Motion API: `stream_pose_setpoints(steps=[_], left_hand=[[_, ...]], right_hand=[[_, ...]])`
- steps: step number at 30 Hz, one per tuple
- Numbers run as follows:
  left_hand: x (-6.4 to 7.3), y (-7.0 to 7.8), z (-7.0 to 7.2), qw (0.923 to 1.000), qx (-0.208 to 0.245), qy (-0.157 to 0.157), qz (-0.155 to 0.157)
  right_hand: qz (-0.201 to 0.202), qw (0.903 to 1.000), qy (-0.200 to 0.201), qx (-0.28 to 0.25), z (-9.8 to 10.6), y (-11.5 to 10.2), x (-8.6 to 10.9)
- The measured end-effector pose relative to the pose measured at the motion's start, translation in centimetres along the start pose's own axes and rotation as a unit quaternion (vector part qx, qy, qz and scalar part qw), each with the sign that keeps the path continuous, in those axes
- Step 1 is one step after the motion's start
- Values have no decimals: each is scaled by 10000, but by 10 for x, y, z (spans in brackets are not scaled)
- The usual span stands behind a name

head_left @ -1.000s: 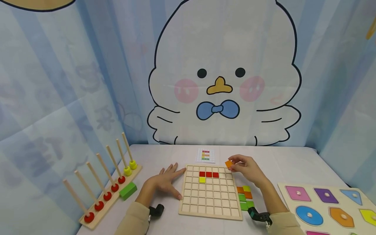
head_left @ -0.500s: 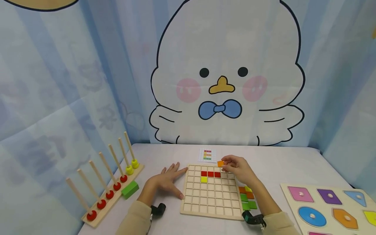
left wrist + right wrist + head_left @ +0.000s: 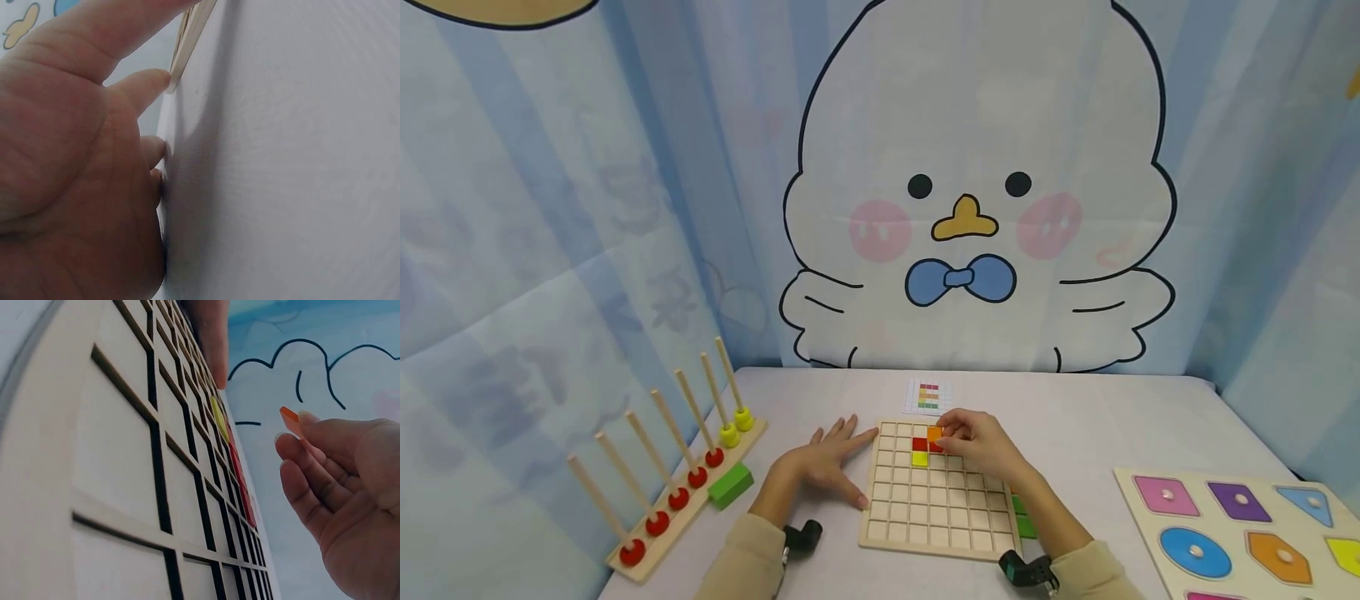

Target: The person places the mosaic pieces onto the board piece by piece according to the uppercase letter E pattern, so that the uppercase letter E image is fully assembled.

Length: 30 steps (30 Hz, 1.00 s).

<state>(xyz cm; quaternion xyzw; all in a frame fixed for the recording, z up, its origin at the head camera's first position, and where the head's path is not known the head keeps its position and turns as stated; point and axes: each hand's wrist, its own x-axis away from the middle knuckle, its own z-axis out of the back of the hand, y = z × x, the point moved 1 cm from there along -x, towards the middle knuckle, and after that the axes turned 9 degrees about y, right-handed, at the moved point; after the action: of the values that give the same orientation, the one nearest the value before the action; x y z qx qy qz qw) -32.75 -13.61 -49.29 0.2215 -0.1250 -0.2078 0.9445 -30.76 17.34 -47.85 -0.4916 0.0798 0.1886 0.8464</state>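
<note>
Board (image 3: 917,512), rectangular, pale wood, ruled into square cells by raised strips, flat on the white-covered tabletop (image 3: 1075,421), lying between the hands. Flush strip of plain wood around the cells. To its left, a pale-wood rack (image 3: 694,502) of seven upright pegs, red beads on the nearer five, yellow on the farthest two; a solid green block (image 3: 730,486) just beside it. Well off to the right, a cream puzzle board (image 3: 1239,542) with coloured, knobbed shapes. Green square tiles (image 3: 1026,525) near the board's right edge, partly hidden by the right forearm.

Left hand (image 3: 823,462): fingers spread, thumb at the board's left edge, index fingertip at its far left corner, other fingers fanned out over the cloth.

On the board, a yellow square tile (image 3: 920,459) in a cell; directly beyond it, a red square tile (image 3: 919,444), start of a red run to the right, the rest part-hidden by fingers. Right hand (image 3: 979,442) over the far part of the board, pinching an orange square tile (image 3: 934,433) between thumb and fingertip. Tile thin, flat, bright; nearly edge-on in the right wrist view, clear of the board. From the head view it overlaps the red run; cannot tell which cell lies under it.

Past the board's far edge, a small white gridded card (image 3: 928,396) with coloured squares. Farthest, a pale blue curtain (image 3: 745,250) printed with a white cartoon bird.
</note>
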Motion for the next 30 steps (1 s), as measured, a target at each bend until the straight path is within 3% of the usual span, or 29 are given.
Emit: stream_pose_setpoints(steps=[8, 15, 30], left_hand=[[0, -1, -1, 10000, -20, -14, -38], [0, -2, 0, 10000, 9, -25, -15], [1, 0, 1, 10000, 57, -23, -13]], right_hand=[[-131, 9988, -448, 161, -12, -5, 2], [34, 9950, -864, 493, -18, -5, 4], [-21, 9905, -1307, 420, -21, -11, 9]])
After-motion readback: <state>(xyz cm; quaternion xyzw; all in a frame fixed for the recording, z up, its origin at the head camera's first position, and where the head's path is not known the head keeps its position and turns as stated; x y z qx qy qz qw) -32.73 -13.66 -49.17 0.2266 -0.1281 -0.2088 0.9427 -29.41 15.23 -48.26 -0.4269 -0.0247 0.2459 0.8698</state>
